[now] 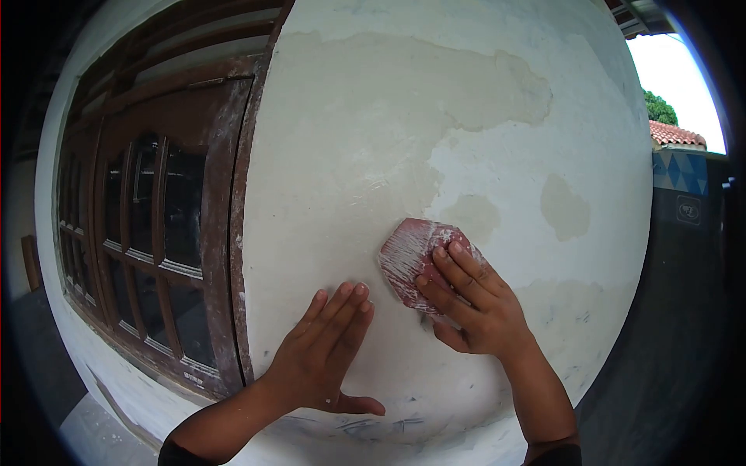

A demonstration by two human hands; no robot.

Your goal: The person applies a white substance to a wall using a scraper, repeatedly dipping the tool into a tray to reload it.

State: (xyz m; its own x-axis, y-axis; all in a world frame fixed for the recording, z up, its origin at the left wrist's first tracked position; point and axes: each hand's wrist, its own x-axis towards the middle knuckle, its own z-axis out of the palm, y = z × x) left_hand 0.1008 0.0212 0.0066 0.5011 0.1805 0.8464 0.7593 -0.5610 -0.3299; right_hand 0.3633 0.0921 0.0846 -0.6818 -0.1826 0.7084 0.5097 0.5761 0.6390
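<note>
Sandpaper (reddish, dusted white) sits flat on the patched wall, held there by the right hand, fingers pressing it, while the left hand, at its seven o'clock, rests open-fingered

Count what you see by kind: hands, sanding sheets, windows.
Reddish dust-whitened sandpaper sheet: 1
Bare hands: 2, left hand flat on the patchy cream plaster wall, right hand pressing the sheet
Brown wooden-framed glass window: 1
Total: 4
</note>
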